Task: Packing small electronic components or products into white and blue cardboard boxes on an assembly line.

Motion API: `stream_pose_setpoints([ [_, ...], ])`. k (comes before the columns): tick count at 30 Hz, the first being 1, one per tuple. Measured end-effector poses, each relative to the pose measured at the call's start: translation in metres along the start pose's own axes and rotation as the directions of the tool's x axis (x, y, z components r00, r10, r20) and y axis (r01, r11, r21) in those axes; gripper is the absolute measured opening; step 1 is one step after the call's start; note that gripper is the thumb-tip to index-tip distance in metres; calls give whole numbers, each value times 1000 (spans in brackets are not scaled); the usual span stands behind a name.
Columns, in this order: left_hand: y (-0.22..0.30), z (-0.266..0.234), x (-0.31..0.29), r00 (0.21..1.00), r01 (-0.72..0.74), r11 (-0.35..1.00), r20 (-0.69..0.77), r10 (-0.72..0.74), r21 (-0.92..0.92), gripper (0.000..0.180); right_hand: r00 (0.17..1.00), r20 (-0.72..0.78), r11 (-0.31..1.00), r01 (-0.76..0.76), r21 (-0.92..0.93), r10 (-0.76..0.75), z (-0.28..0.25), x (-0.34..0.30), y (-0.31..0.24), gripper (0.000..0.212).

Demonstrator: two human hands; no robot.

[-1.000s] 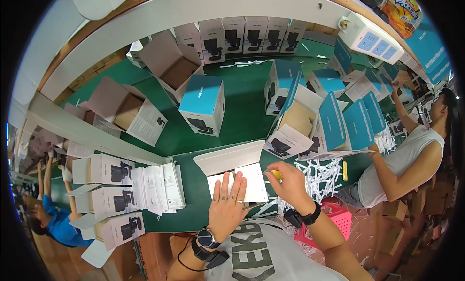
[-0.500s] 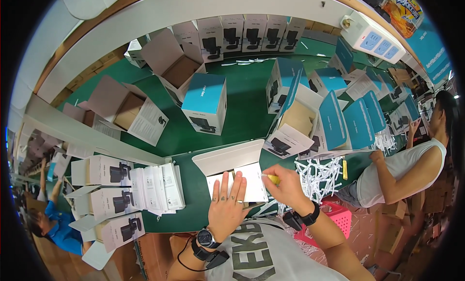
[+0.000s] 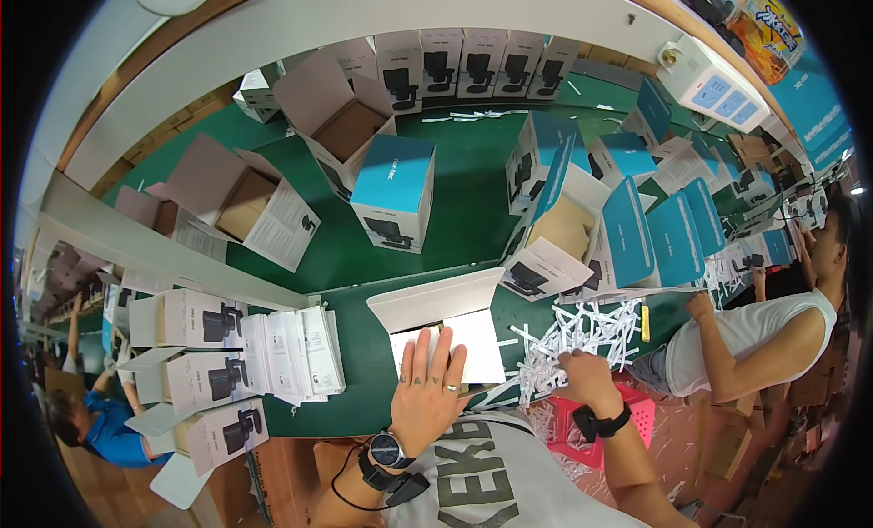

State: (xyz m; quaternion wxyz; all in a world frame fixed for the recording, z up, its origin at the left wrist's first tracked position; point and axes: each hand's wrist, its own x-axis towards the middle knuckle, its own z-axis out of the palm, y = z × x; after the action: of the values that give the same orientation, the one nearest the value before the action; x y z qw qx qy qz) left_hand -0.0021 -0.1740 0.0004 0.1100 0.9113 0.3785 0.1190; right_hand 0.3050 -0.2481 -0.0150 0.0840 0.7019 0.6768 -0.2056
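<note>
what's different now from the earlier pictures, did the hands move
The right hand has left the right side of the open white box, moving right and nearer the body, to the near edge of the paper strips. The yellow tool it held no longer shows; whether it was let go, I cannot tell. The left hand stays flat over the box, fingers spread.

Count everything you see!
tabletop: one, green, middle
lidded box: one, white, front
leaflets: many, white, left
closed box: one, blue and white, middle
printed boxes: three, white, left
row boxes: several, white, back
flapped boxes: three, brown inside, back left
open boxes: several, blue and white, right
paper strips: many, white, right
basket: one, pink, lower right
workers: at least two, blue or white tops, sides
left hand: one, bare, on lidded box
right hand: one, bare, by strips
</note>
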Motion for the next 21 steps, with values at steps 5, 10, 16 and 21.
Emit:
stream_pose_setpoints([
  [5, 8, 2, -5, 1000, -30, 995, 1, 30, 96, 73, 856, -501, 881, 331, 338, -130, -46, 25, -52, 25],
  [10, 10, 9, -23, 984, -168, 959, 92, 151, 227, 55, 681, -677, 739, 602, 302, -278, -63, 84, -153, 15],
  [16, -7, 6, -32, 983, -181, 977, 53, 176, 113, 51, 602, -706, 770, 626, 126, -373, -42, 108, -189, 14],
  [21, -28, 2, -40, 979, -204, 978, -3, 204, 50, 46, 665, -676, 747, 614, 255, -317, -34, 109, -211, 17],
])
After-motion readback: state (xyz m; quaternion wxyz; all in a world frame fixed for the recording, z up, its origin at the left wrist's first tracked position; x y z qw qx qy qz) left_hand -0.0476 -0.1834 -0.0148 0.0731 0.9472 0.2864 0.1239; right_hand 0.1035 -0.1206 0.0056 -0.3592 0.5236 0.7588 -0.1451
